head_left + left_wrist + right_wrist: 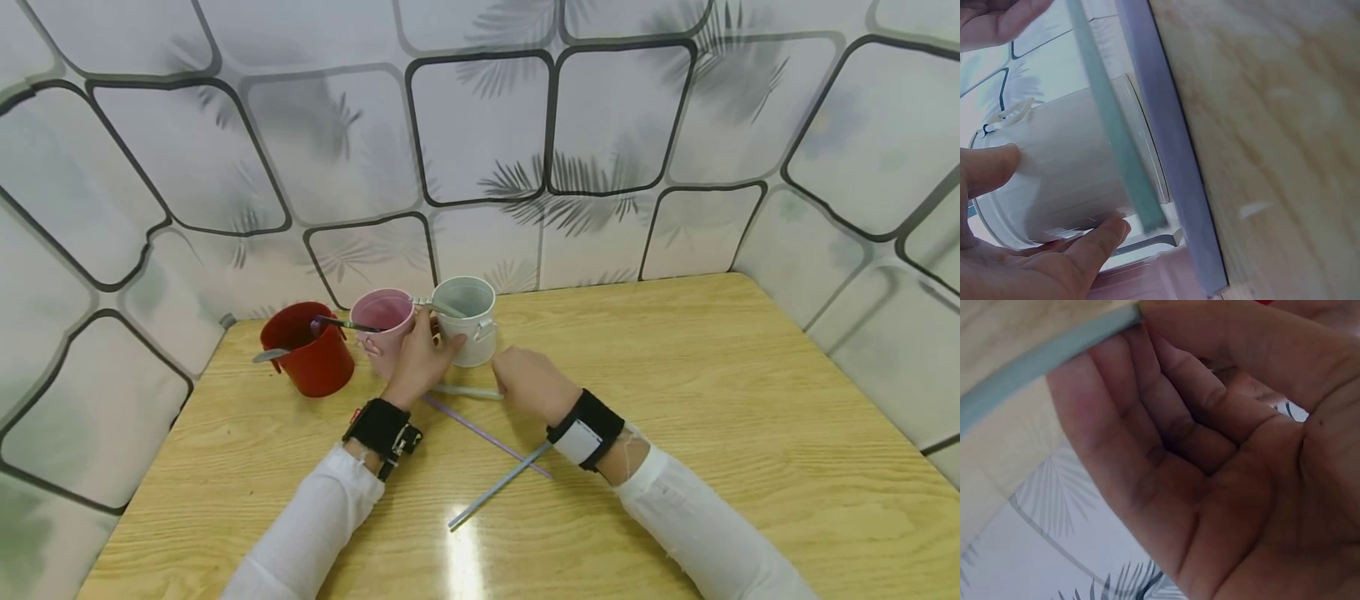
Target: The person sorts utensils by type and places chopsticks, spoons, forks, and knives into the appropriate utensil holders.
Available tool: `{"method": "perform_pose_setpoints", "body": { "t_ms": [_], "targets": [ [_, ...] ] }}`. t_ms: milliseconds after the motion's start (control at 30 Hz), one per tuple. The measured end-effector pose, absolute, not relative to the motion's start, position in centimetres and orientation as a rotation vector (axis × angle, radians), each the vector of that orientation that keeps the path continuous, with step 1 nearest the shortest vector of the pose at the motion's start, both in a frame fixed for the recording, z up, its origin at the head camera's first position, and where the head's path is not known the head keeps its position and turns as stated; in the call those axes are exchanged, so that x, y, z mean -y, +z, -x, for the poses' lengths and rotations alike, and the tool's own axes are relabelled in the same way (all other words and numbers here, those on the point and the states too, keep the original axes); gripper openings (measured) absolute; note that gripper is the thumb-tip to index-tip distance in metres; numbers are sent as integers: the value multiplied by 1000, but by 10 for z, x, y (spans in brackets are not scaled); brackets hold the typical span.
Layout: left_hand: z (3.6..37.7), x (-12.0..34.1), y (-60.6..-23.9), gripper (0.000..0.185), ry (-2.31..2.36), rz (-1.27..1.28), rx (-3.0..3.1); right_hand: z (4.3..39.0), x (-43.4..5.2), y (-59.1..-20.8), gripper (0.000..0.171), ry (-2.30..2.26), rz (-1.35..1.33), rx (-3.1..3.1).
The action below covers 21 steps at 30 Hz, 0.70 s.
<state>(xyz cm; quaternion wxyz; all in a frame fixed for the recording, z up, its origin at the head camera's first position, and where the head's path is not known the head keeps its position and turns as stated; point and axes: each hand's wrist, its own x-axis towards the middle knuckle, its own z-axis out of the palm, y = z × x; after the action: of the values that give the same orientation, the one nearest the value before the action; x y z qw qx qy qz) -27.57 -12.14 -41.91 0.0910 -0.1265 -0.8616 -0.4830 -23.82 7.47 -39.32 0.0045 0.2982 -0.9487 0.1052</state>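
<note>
Left hand [420,354] is wrapped around the white cup [468,321], steadying it, while the right hand [525,379] pinches the green stick [468,391] lying right in front of that cup. Looks like the pickup stage; next it needs lifting and tipping in. Right wrist view shows the fingertips [1166,337] actually on the stick, which the head view hides.

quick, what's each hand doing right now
Left hand: holds the white cup, fingers round its side.
Right hand: pinches the end of a pale green stick that lies on the table.
</note>
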Motion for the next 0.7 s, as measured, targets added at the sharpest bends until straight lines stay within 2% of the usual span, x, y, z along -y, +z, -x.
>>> {"method": "perform_pose_setpoints", "body": {
  "t_ms": [467, 700],
  "targets": [
    [275, 121, -420, 61, -1439, 400, 2553, 241, -115, -354, 30, 301, -942, 3175],
    [274, 122, -417, 61, -1456, 401, 2549, 243, -135, -331, 18, 519, -1067, 3243]
  ]
}}
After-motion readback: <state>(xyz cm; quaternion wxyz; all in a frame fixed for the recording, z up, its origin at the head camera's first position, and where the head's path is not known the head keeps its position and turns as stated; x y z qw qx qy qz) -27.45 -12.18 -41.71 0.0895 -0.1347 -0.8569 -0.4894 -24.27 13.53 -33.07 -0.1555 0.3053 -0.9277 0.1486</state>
